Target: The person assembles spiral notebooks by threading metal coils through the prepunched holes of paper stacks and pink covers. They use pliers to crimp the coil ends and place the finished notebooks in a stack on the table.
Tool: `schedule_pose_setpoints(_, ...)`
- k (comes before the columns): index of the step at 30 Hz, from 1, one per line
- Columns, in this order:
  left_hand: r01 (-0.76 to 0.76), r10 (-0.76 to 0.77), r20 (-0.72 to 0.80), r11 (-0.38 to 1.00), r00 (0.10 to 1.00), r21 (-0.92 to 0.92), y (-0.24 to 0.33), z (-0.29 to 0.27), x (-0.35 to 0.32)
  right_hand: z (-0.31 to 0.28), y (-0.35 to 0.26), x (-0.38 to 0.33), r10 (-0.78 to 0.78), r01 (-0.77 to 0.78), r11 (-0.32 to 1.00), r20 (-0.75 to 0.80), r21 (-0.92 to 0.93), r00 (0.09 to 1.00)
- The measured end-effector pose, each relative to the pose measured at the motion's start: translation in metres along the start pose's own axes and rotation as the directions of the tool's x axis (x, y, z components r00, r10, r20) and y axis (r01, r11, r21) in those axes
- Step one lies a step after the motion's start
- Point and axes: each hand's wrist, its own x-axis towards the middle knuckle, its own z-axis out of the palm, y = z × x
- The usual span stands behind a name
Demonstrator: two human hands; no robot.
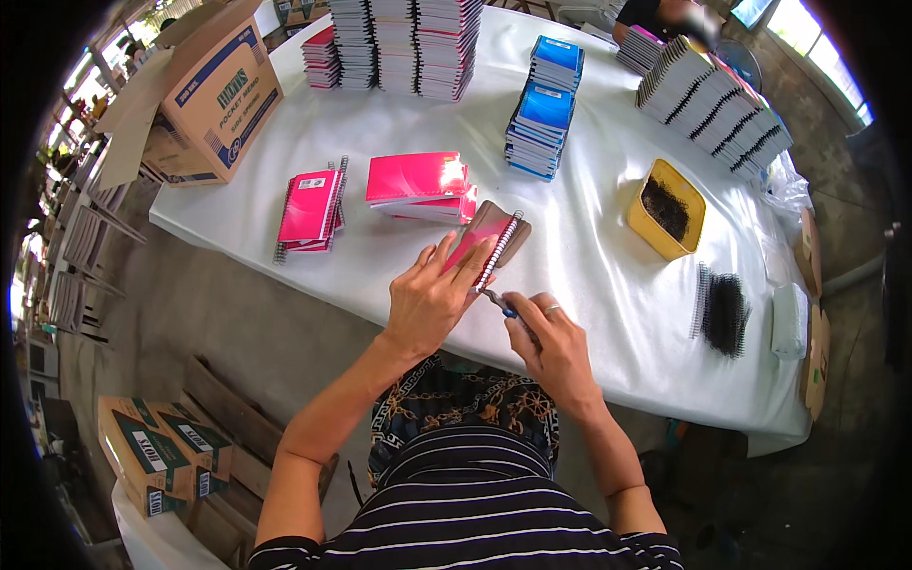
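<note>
My left hand (425,296) presses a pink spiral notebook (486,224) down on a brown block (519,241) near the table's front edge. Its fingers lie over the cover, beside the wire coil (501,249) along the notebook's right side. In my right hand (559,356) is a pair of pliers (498,302) with blue on the handles. The jaws meet the near end of the coil; whether they grip the wire is too small to tell. Left of the block lies a stack of pink notebooks (413,179) without visible coils, and beyond it a pile of coiled pink notebooks (309,204).
Blue notebooks (543,109) stand stacked on the white-covered table (589,285). Tall notebook stacks (394,47) and a row of coiled ones (712,104) fill the back. A yellow tub (655,242) of dark bits, black coils (727,313) and a cardboard box (214,109) flank the work. A person (655,19) is at far right.
</note>
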Motion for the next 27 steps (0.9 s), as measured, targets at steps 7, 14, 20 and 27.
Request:
schedule_pose_setpoints(7, -0.050, 0.053, -0.019, 0.994, 0.998, 0.094, -0.015, -0.021, -0.006, -0.035, 0.015, 0.017, 0.178, -0.330, 0.869, 0.391, 0.368, 0.903)
schedule_pose_setpoints(14, 0.241, -0.143, -0.267, 0.892, 0.953, 0.383, -0.158, -0.068, 0.009, -0.061, 0.141, -0.009, 0.091, -0.181, 0.726, -0.169, -0.663, 0.982)
schedule_pose_setpoints(20, 0.360, -0.504, 0.330, 0.839, 0.798, 0.408, -0.222, -0.056, -0.041, -0.015, 0.095, 0.079, 0.018, -0.002, 0.997, -0.213, 0.077, 0.977)
schedule_pose_setpoints(27, 0.327, -0.326, 0.023, 0.945, 0.945, -0.009, -0.131, -0.030, -0.003, 0.055, 0.068, 0.246, 0.186, -0.191, 0.972, 0.048, 0.136, 0.981)
